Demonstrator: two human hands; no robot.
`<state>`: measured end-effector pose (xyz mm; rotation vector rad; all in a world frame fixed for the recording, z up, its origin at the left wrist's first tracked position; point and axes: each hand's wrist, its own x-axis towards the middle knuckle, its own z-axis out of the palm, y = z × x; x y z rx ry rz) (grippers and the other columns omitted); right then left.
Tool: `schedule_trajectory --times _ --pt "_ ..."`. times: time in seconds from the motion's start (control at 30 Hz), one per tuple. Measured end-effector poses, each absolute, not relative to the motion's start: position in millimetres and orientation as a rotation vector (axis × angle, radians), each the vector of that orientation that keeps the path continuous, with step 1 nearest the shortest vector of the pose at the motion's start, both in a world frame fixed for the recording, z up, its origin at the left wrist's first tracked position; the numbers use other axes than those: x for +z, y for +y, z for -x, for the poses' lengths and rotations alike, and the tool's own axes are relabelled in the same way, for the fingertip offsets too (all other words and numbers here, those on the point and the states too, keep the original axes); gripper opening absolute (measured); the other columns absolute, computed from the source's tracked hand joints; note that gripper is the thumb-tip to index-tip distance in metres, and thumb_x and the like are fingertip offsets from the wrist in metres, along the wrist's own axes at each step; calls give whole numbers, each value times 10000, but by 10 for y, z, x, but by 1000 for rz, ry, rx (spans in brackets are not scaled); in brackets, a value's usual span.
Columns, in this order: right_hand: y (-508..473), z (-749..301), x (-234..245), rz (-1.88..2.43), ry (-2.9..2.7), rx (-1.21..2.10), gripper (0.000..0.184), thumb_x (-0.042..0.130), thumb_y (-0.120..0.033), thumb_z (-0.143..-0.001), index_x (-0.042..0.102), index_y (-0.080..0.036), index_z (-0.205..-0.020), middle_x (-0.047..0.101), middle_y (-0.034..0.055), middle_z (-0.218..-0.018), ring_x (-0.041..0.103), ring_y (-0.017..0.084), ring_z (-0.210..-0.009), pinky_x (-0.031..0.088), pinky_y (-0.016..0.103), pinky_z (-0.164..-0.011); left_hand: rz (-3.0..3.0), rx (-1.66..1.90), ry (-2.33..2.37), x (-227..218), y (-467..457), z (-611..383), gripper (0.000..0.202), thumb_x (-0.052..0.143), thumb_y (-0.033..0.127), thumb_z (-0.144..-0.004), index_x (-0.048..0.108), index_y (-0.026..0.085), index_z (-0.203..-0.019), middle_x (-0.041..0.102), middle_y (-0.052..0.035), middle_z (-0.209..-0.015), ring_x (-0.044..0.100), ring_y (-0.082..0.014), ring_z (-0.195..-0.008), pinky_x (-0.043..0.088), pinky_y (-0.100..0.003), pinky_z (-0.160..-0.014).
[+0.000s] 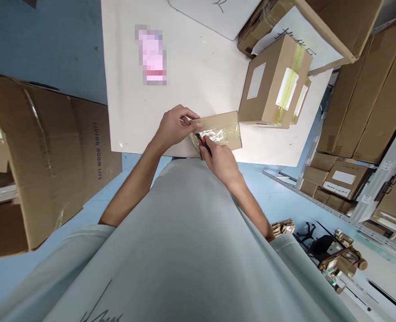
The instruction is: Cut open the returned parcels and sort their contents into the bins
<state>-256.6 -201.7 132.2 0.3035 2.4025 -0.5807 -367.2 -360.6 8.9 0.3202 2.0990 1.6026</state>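
A small cardboard box (219,120) with shiny clear tape (222,134) across it lies at the front edge of the white table, close to my body. My left hand (177,125) grips the box's left end, its thumb and fingers closed at the corner. In my right hand (222,162) is a slim black-and-red utility knife (204,144), its tip against the taped left end of the box. The fingers of that hand are wrapped round the handle, and part of the knife is hidden by them.
Taped cardboard boxes (261,89) with white labels stand right of the small box, below a larger open carton (335,31). A blurred-out pink item (153,56) lies on the white table (127,103). Left is a big carton (57,156); right, shelving (368,192) holds several boxes.
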Motion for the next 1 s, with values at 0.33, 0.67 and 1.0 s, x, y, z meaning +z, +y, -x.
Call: schedule_trajectory --times 0.33,0.67,1.0 --pt "-2027 2357 1345 -294 2378 -496 411 486 -389 -1223 672 -232 -1555 846 163 -1036 812 377 -957 601 463 -905 -249 1653 2118 66 -3552 3576 195 881 294 -882 838 238 -1064 775 -46 -1128 704 -197 -914 669 -474 -1029" --pt "-2031 2288 1466 -128 2280 -360 461 424 -260 -1183 640 -187 -1584 854 203 -1105 822 410 -996 608 475 -814 -195 1645 2147 102 -3570 3509 201 891 301 -870 863 229 -1056 784 -53 -1131 706 -200 -926 677 -465 -999" --pt "-1766 2240 1406 -21 2268 -468 479 485 -294 -1188 661 -293 -1633 871 130 -1030 813 370 -950 589 454 -862 -120 1595 2221 146 -3545 3469 223 886 318 -916 861 228 -1119 774 -62 -1161 735 -210 -978 682 -414 -957"
